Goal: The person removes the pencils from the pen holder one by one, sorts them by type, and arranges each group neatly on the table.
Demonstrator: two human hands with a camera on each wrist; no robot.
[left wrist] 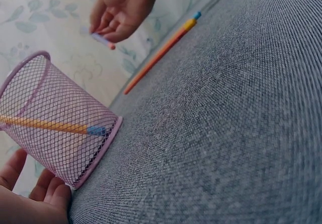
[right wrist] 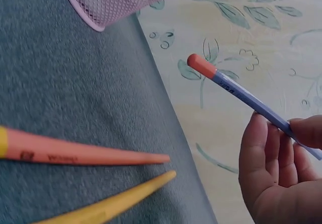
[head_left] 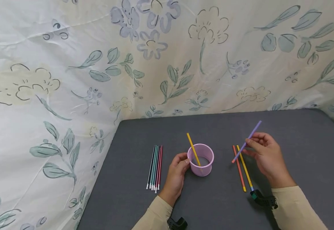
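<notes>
A pink mesh pencil cup [head_left: 202,171] stands upright on the dark table. Its left side is held by my left hand [head_left: 176,175], thumb near the rim; in the left wrist view the fingers lie against the mesh. One yellow pencil [head_left: 193,148] leans inside the cup, its blue end [left wrist: 96,131] at the bottom. Above the table to the right, my right hand [head_left: 267,156] pinches a purple pencil [head_left: 253,132] between thumb and fingers. The purple pencil's orange-red end [right wrist: 202,66] points down toward the left. Below it lie an orange pencil [head_left: 240,175] and another yellow pencil [head_left: 245,169].
Left of the cup lies a row of several dark, teal and red pencils [head_left: 155,167], their eraser ends toward me. The grey cloth-covered table [head_left: 212,204] meets a floral curtain [head_left: 172,48] at the back and left.
</notes>
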